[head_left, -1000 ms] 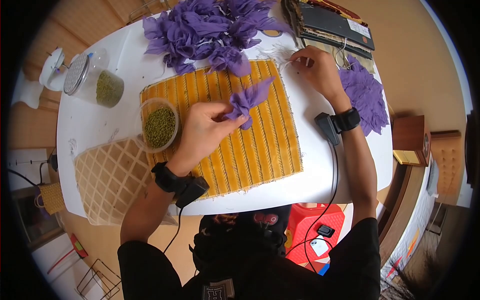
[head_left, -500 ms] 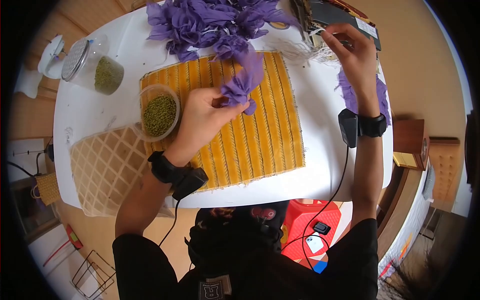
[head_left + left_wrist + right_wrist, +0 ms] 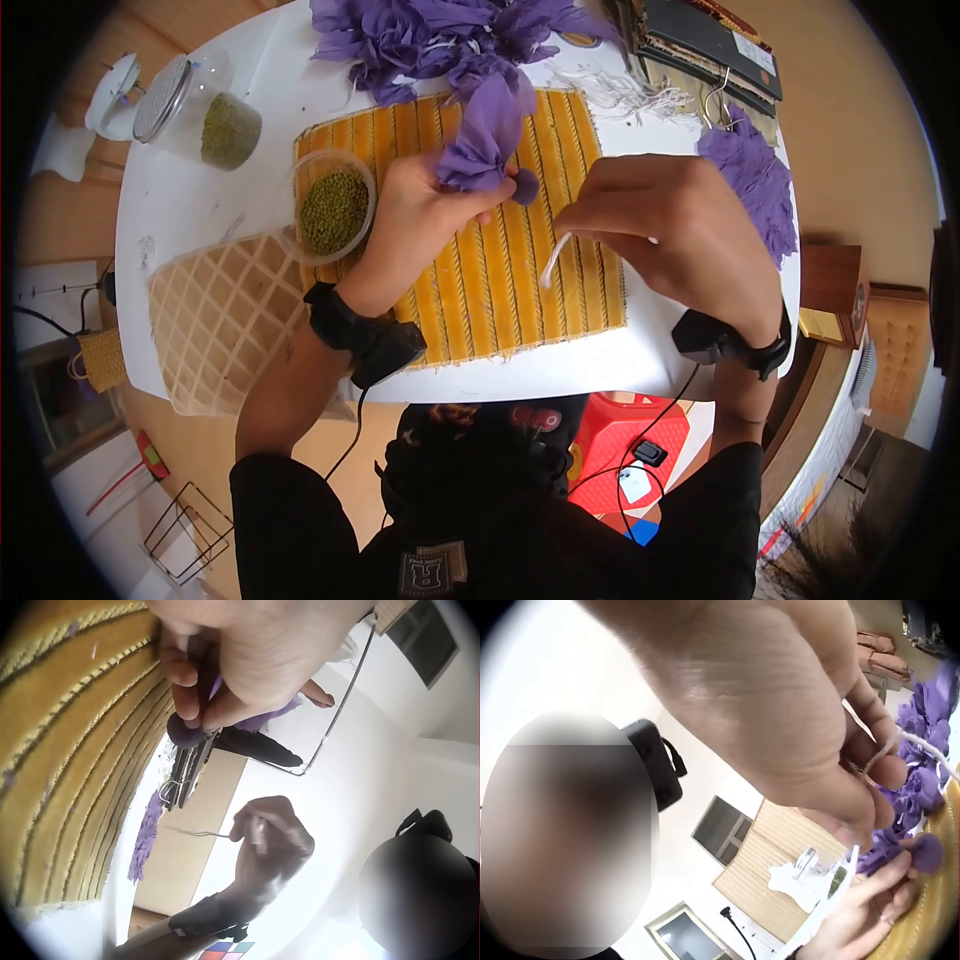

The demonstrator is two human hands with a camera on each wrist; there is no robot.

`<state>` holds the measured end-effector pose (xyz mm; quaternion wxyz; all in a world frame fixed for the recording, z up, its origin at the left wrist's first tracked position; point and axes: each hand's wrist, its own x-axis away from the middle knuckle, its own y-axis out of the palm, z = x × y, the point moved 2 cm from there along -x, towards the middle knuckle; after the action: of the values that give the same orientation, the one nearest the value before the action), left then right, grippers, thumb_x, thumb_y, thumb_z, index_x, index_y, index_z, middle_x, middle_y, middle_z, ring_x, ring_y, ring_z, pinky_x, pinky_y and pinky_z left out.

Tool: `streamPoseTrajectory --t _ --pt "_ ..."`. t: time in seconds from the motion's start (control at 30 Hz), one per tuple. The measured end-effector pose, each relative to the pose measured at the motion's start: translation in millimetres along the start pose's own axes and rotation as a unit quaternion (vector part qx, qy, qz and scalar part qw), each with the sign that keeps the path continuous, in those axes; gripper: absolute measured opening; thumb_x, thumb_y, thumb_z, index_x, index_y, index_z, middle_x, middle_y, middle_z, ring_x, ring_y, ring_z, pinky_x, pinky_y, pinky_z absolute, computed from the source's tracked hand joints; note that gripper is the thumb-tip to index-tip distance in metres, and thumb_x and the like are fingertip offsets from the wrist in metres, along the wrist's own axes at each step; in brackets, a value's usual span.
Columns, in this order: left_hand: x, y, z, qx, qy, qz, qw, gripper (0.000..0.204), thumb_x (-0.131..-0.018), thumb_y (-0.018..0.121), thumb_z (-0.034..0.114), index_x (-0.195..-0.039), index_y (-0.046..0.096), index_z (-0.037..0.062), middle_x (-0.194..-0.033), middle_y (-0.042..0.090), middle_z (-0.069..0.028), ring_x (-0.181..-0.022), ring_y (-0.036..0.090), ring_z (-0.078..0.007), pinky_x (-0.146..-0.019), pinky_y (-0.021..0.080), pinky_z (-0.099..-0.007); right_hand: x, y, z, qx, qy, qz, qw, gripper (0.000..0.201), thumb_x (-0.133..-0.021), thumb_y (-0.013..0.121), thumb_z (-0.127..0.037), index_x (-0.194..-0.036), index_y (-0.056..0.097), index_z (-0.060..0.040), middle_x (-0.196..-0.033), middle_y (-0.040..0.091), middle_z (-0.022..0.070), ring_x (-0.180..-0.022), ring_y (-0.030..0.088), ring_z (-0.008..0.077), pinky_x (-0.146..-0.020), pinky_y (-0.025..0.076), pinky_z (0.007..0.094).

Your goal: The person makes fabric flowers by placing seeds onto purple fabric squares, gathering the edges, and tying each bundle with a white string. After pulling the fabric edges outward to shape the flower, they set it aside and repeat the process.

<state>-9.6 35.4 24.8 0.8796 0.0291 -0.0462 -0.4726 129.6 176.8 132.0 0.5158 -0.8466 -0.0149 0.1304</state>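
Note:
In the head view the left hand (image 3: 415, 215) pinches a gathered purple cloth (image 3: 482, 140) above the yellow striped mat (image 3: 470, 290); a small rounded knob of cloth (image 3: 525, 187) sticks out past the fingertips. To its right, the right hand (image 3: 680, 220) holds a white string (image 3: 552, 262) whose end hangs over the mat. The right wrist view shows that string (image 3: 926, 744) between the right thumb and fingers. In the left wrist view the rounded cloth end (image 3: 184, 733) shows below the left fingertips.
A tub of green beans (image 3: 335, 212) stands at the mat's left edge, with a jar (image 3: 230, 130) behind. Purple cloth pieces (image 3: 400, 40) lie at the back, white strings (image 3: 635, 98) and dark books (image 3: 705, 55) back right, and flat purple cloth (image 3: 750, 185) at the right.
The right hand has picked a white string from the bundle at the back right and brought it down toward the left hand. The left hand still pinches the purple cloth.

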Motion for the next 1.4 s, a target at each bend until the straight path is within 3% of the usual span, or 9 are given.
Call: streamPoseTrajectory --t 0.23,0.33,0.57,0.77,0.97,1.07,1.2,1.27,1.4 --pt "4 2 3 0.029 0.000 -0.045 0.999 0.015 -0.080 0.073 0.008 -0.090 0.070 -0.0029 -0.075 0.067 -0.0052 -0.065 0.060 -0.0092 -0.062 0.046 -0.0224 -6 29 3 0.005 0.037 -0.024 0.999 0.021 -0.080 0.063 -0.006 -0.099 0.054 -0.0064 -0.066 0.059 0.0158 -0.068 0.062 0.0361 -0.057 0.047 0.0438" --pt "5 4 2 0.013 -0.009 -0.060 0.998 0.015 -0.079 0.074 0.007 -0.089 0.067 -0.0015 -0.075 0.066 -0.0047 -0.066 0.060 -0.0096 -0.063 0.046 -0.0228 -9 28 6 0.080 0.050 -0.023 0.995 0.020 -0.080 0.065 -0.010 -0.095 0.052 -0.0073 -0.062 0.058 0.0155 -0.067 0.062 0.0357 -0.056 0.046 0.0443" --pt "7 4 0 0.035 -0.033 -0.112 0.993 0.025 -0.077 0.076 0.004 -0.099 0.067 -0.0020 -0.087 0.068 -0.0049 -0.079 0.063 -0.0105 -0.074 0.050 -0.0248 -10 32 10 0.057 0.029 -0.015 0.998 0.024 -0.079 0.068 -0.017 -0.094 0.052 -0.0083 -0.063 0.060 0.0134 -0.066 0.062 0.0340 -0.055 0.045 0.0441" --pt "4 3 -5 0.017 -0.016 -0.130 0.991 0.019 -0.076 0.076 0.007 -0.093 0.071 -0.0009 -0.085 0.071 -0.0052 -0.079 0.064 -0.0088 -0.074 0.050 -0.0244 -11 33 13 0.048 0.008 -0.016 0.999 0.030 -0.074 0.073 -0.020 -0.092 0.051 -0.0100 -0.063 0.060 0.0113 -0.066 0.062 0.0329 -0.056 0.044 0.0431" --pt "7 3 9 0.039 -0.024 -0.123 0.991 0.020 -0.077 0.075 0.008 -0.095 0.069 -0.0008 -0.086 0.069 -0.0054 -0.078 0.064 -0.0090 -0.072 0.050 -0.0242 -11 23 28 -0.063 0.015 -0.016 0.998 0.021 -0.074 0.075 -0.020 -0.083 0.060 -0.0077 -0.069 0.064 0.0091 -0.066 0.062 0.0315 -0.058 0.046 0.0375" --pt "5 -1 8 0.067 -0.045 -0.112 0.990 0.022 -0.078 0.074 0.007 -0.096 0.068 -0.0017 -0.088 0.069 -0.0061 -0.076 0.063 -0.0089 -0.069 0.048 -0.0233 -8 17 39 -0.092 0.074 -0.006 0.993 0.012 -0.078 0.074 -0.015 -0.084 0.068 -0.0059 -0.072 0.065 0.0112 -0.064 0.061 0.0314 -0.059 0.046 0.0360" --pt "4 -1 6 0.119 -0.034 -0.115 0.986 0.023 -0.078 0.073 0.006 -0.099 0.067 -0.0028 -0.087 0.069 -0.0066 -0.072 0.062 -0.0093 -0.065 0.047 -0.0228 -7 13 41 -0.080 0.063 -0.007 0.995 0.012 -0.080 0.072 -0.016 -0.084 0.069 -0.0056 -0.072 0.065 0.0110 -0.065 0.061 0.0321 -0.060 0.046 0.0366" --pt "7 2 9 0.142 -0.024 -0.125 0.982 0.023 -0.079 0.073 0.005 -0.099 0.067 -0.0032 -0.086 0.068 -0.0073 -0.071 0.061 -0.0099 -0.064 0.047 -0.0230 -7 17 48 -0.017 0.019 0.019 0.999 0.012 -0.082 0.069 -0.018 -0.084 0.069 -0.0058 -0.073 0.066 0.0110 -0.067 0.061 0.0328 -0.061 0.047 0.0376" --pt "9 3 4 0.148 -0.014 -0.121 0.982 0.022 -0.080 0.072 0.005 -0.099 0.066 -0.0034 -0.085 0.067 -0.0072 -0.069 0.060 -0.0105 -0.064 0.047 -0.0233 -11 40 48 -0.052 0.043 0.026 0.997 0.015 -0.084 0.067 -0.021 -0.083 0.070 -0.0063 -0.075 0.066 0.0132 -0.070 0.062 0.0339 -0.062 0.048 0.0410"
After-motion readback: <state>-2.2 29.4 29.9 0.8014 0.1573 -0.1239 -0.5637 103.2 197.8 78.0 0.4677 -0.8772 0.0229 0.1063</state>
